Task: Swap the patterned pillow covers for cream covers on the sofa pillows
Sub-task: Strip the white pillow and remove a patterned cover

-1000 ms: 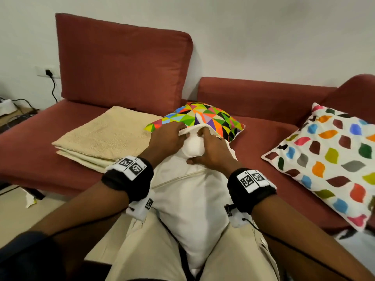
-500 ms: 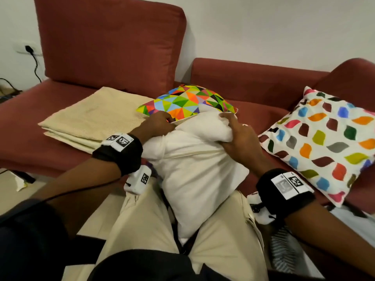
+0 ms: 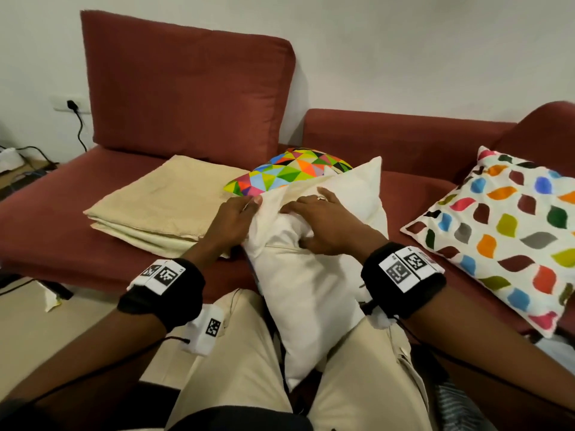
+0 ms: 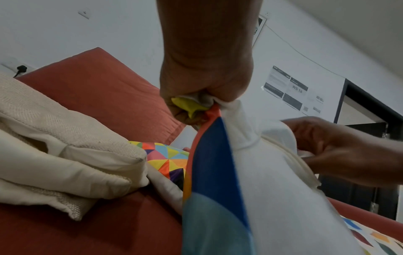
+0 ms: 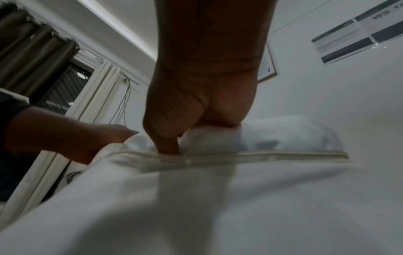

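A pillow point(image 3: 308, 293) lies on my lap, white side up, with a zip seam point(image 3: 280, 246) across it. Its triangle-patterned cover point(image 3: 289, 172) shows at the far end. My left hand point(image 3: 245, 209) grips a bunched edge of that cover, and coloured cloth point(image 4: 189, 105) shows inside the fist of my left hand point(image 4: 196, 110). My right hand point(image 3: 317, 219) lies over the white insert point(image 3: 292, 227) that bulges from the opening. The thumb is tucked in at the zip point(image 5: 240, 154), and my right hand point(image 5: 174, 141) pinches the white cloth. Folded cream covers point(image 3: 161, 206) lie to the left.
I sit facing a red sofa point(image 3: 62, 219) with a tall back cushion point(image 3: 186, 94). A leaf-patterned pillow point(image 3: 510, 231) leans at the right end. A wall socket with a plugged cable point(image 3: 71, 104) and more cables sit at the far left.
My right hand has come from the pillow's right side to its top middle, over the bulging insert. A white corner now stands up on the right. My left hand still holds the cover edge.
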Available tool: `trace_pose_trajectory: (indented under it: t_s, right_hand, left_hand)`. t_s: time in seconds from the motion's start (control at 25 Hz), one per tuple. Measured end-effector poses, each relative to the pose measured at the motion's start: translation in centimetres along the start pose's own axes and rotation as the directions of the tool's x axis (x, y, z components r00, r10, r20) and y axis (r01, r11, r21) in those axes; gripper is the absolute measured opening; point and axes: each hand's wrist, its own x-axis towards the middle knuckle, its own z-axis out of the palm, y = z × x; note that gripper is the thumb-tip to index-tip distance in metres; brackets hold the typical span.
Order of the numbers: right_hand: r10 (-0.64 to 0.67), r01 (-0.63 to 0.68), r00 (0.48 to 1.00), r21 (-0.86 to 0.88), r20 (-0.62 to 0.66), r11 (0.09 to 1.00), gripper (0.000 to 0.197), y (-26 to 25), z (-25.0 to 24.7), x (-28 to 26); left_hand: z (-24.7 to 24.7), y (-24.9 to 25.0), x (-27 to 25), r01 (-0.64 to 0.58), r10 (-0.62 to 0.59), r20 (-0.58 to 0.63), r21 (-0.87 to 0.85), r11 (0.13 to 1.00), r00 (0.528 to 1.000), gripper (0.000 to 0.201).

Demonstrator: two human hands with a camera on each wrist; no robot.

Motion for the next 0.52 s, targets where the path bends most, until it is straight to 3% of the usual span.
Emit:
trace_pose_trajectory:
  t_s: [0.12,0.2,0.32,0.44,0.52]
  right_hand:
    - [0.018,-0.013,0.997,0.071,-0.074,0.997,0.041,0.7,-0.9,-0.6]
    - [0.077,-0.047,0.978,0.157,-0.191,0.987,0.032,1.8,-2.2,-1.3]
    - [0.225,-0.127,0.878,0.246,-0.422,0.961,0.026,4.1,-4.5,-2.2]
    - [0.327,-0.211,0.782,0.268,-0.531,0.940,0.018,5.3,-5.0,-2.3]
    - [0.360,-0.231,0.740,0.288,-0.568,0.929,0.014,5.8,-4.6,-2.6]
  left_hand:
    - [-0.3,-0.1,1.1,0.016,-0.014,-0.091,0.015,1.000,0.996,0.040]
    - [-0.2,-0.1,1.9,0.030,-0.003,-0.115,0.233,0.972,0.993,0.043]
    - [0.3,0.7,2.7,0.072,-0.014,-0.123,0.478,0.875,0.992,0.038]
    - [1.4,2.0,3.8,0.075,-0.010,-0.177,0.362,0.929,0.984,0.033]
    - [1.9,3.8,4.5,0.104,-0.089,-0.224,0.056,0.993,0.971,0.045]
